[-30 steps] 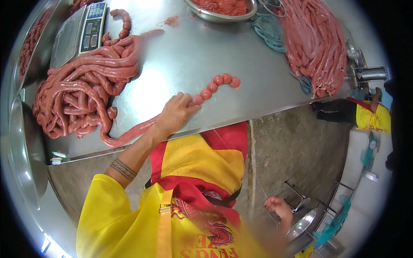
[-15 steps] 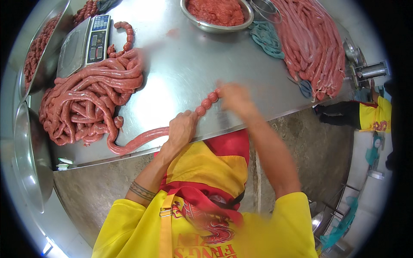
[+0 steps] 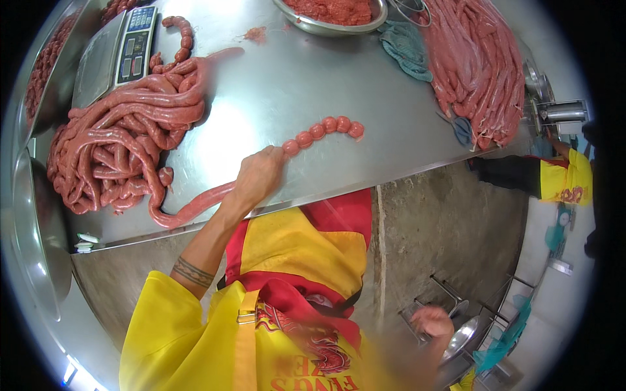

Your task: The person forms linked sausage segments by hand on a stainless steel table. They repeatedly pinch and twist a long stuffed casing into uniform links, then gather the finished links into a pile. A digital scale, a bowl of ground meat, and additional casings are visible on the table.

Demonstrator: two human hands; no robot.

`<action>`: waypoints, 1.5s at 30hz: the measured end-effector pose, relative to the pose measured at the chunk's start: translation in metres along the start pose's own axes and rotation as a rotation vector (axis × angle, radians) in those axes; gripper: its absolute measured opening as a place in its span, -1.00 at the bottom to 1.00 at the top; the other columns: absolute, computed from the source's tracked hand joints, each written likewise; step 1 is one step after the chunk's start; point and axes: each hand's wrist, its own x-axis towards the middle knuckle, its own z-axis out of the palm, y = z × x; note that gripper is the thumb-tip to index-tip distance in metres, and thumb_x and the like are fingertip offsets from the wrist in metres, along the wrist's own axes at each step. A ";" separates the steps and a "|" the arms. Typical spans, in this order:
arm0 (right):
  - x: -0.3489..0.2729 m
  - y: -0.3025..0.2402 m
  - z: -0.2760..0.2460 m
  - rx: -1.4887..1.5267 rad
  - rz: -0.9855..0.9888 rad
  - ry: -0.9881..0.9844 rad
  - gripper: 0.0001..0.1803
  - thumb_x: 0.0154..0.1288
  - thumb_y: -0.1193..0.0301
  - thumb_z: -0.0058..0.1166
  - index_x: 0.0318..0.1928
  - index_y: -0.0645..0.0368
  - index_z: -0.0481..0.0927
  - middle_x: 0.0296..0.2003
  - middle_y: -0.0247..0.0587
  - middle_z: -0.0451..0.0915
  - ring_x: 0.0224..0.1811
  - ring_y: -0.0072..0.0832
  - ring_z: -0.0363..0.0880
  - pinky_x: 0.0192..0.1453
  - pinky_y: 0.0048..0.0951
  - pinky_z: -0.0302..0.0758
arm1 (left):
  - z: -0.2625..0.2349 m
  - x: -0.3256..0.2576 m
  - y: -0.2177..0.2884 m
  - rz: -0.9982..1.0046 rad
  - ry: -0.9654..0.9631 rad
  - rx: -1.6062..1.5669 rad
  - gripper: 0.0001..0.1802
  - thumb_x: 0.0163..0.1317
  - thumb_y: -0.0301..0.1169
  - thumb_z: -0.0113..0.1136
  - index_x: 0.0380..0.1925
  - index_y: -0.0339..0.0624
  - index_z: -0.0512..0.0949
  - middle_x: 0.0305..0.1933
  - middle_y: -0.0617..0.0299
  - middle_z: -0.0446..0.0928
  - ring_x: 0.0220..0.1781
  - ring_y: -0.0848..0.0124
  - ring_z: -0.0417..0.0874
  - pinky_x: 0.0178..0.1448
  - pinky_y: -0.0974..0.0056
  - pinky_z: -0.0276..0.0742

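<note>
Left hand [image 3: 259, 174]: resting on the steel table [image 3: 280, 98] near its front edge, fingers curled and pinched on the sausage rope [image 3: 195, 207] at the point where the smooth filled length meets the short links [image 3: 323, 130]. Right hand [image 3: 432, 322]: off the table, low beside the apron [image 3: 293, 260], blurred; fingers appear loosely bent and nothing visible in them, though how far open it is cannot be told for sure. Sausage rope: runs from the left hand back along the table edge to the left and joins the pile of filled casing [image 3: 124, 143]. Short links: a curved row of small round pieces, extending from the left fingertips to the right across the bare steel. Scale [image 3: 114, 49]: grey, with a button panel, at the far left of the table, just behind the pile. Metal bowl [image 3: 332, 16]: at the far edge, holding red minced meat. Teal cloth [image 3: 405, 49]: just right of the bowl. Second heap of sausage [image 3: 476, 65]: long strands at the right end of the table. Another person's sleeve [image 3: 564, 179]: yellow, beyond the right end.
</note>
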 end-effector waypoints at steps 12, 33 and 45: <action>0.092 0.074 -0.112 0.634 -0.344 0.055 -0.72 0.35 0.73 0.02 -0.10 0.12 0.67 -0.19 -0.20 0.70 -0.26 -0.42 0.61 -0.20 -0.40 0.56 | 0.015 -0.013 -0.001 0.119 -0.131 0.052 -0.88 0.30 -0.51 0.13 -0.19 -0.28 0.51 -0.25 -0.07 0.65 -0.22 -0.09 0.73 -0.17 -0.09 0.64; 0.056 -0.099 0.073 -1.314 -0.010 0.642 -0.53 0.23 0.73 0.08 0.14 0.20 0.70 0.10 0.01 0.74 0.04 0.01 0.76 0.14 -0.20 0.64 | 0.016 -0.014 0.010 -0.105 0.118 -0.198 -0.79 0.42 -0.37 0.15 -0.28 -0.27 0.68 -0.28 -0.16 0.69 -0.25 -0.19 0.71 -0.12 -0.14 0.60; 0.210 -0.108 -0.117 0.832 -1.003 0.286 -0.26 0.47 0.58 0.11 0.60 -0.05 0.27 0.06 -0.21 0.65 -0.46 -0.62 0.45 -0.59 -0.68 0.26 | 0.010 -0.034 0.018 0.058 0.180 -0.144 -0.63 0.35 -0.43 0.25 0.14 -0.20 0.53 -0.22 0.01 0.68 -0.24 -0.03 0.73 -0.10 -0.04 0.66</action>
